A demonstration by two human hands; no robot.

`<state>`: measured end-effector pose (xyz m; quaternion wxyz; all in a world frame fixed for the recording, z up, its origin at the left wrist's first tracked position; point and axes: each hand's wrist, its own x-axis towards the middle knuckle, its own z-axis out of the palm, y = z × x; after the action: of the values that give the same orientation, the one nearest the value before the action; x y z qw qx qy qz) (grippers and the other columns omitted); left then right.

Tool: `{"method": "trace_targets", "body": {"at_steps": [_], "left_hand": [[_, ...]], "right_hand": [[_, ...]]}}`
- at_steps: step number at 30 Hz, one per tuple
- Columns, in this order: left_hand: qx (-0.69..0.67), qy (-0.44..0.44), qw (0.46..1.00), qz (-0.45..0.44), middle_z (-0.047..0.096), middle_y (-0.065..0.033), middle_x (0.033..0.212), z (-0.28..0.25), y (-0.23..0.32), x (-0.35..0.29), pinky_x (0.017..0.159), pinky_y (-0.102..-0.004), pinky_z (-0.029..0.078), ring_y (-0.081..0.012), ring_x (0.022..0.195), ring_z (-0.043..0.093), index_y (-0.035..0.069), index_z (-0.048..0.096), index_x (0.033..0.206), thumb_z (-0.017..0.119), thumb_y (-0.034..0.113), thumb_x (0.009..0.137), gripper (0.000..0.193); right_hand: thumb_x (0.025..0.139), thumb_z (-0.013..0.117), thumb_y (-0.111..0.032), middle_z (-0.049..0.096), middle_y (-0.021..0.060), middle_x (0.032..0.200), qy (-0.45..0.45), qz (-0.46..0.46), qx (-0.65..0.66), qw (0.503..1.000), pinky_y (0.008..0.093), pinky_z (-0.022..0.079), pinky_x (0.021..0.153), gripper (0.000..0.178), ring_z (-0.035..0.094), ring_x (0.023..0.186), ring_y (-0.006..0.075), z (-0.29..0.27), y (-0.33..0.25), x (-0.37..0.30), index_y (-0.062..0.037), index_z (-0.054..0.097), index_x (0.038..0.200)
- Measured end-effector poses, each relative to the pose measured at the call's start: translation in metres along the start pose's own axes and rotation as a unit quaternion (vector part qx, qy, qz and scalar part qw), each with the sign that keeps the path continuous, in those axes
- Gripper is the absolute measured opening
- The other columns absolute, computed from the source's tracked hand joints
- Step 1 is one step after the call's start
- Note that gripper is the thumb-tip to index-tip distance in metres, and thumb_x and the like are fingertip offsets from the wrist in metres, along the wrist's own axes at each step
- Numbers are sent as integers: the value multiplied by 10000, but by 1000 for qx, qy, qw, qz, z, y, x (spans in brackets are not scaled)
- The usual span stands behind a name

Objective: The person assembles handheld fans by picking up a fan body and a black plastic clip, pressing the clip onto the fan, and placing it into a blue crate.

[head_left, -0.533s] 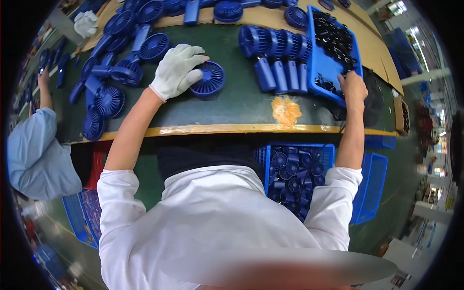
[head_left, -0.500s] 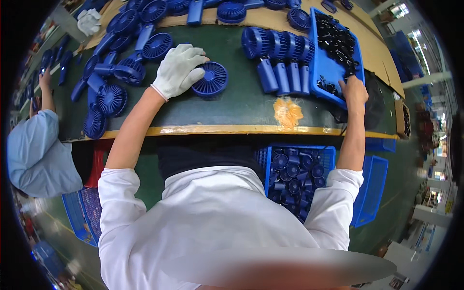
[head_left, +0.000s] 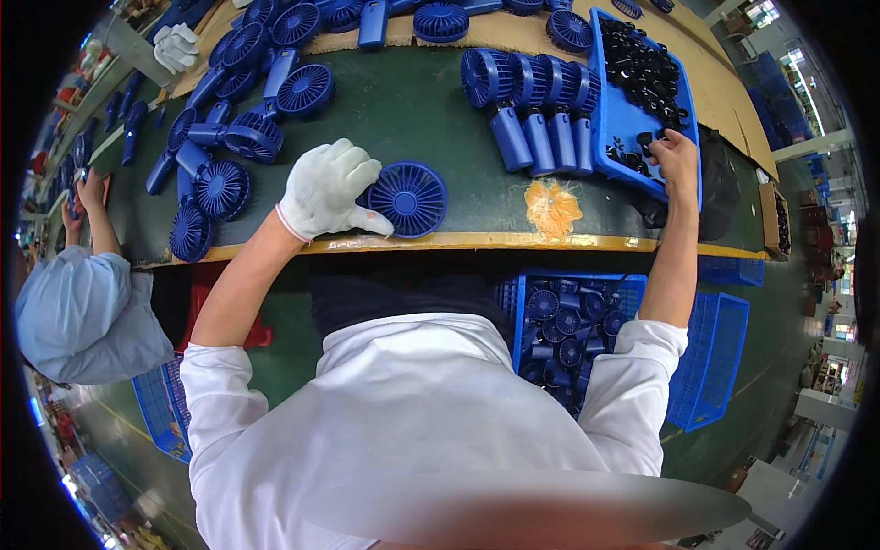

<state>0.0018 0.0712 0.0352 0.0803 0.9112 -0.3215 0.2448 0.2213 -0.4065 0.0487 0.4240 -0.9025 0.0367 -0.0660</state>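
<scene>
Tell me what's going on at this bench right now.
A person in a white shirt works at a green table strewn with blue handheld fans. The gloved left hand rests on a round blue fan head near the table's front edge. The bare right hand reaches into a blue tray of small black parts. Four finished fans lie side by side between them. Another person works at the far left.

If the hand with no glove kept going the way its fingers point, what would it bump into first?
Probably the small black parts heaped in the blue tray. The right hand already reaches over the tray's near rim, fingers pointing into the heap; depth is hard to judge.
</scene>
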Motion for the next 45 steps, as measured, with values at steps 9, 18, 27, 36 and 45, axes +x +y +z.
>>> {"method": "trace_targets", "body": {"at_steps": [9,18,27,36,45], "left_hand": [[28,42,992,-116,547,-40,718,-3,20,-5,557,-353,459,-227,673,557,98,612,741,837,437,565,443],[1,-74,979,-191,649,-99,883,-13,24,-4,696,-388,517,-289,840,640,70,674,958,781,407,678,451],[31,-39,983,-178,624,-90,755,-4,21,2,609,-382,499,-293,712,631,58,642,799,821,349,620,386],[-348,180,759,-520,658,-85,767,10,4,-25,662,-337,519,-202,683,646,-7,677,909,589,312,944,333],[-588,263,638,-422,680,-70,889,-1,59,20,762,-267,494,-125,794,634,-19,652,1002,602,231,895,276]], "right_hand": [[765,664,-2,689,153,862,-26,-15,-120,992,281,512,557,396,643,603,170,12,-4,8,93,629,1148],[823,624,24,617,114,808,-21,25,419,907,248,454,467,292,667,687,196,-4,10,-4,62,565,1106],[718,757,-139,514,-3,676,200,-146,172,953,282,414,553,372,450,629,87,21,-17,-30,72,640,1001],[827,710,-36,673,74,859,-47,-93,444,890,220,498,561,324,609,700,94,116,-126,-183,92,622,1112],[813,704,44,568,129,1047,-257,-76,593,759,282,599,621,215,682,795,247,164,-164,-242,104,632,1007]]}}
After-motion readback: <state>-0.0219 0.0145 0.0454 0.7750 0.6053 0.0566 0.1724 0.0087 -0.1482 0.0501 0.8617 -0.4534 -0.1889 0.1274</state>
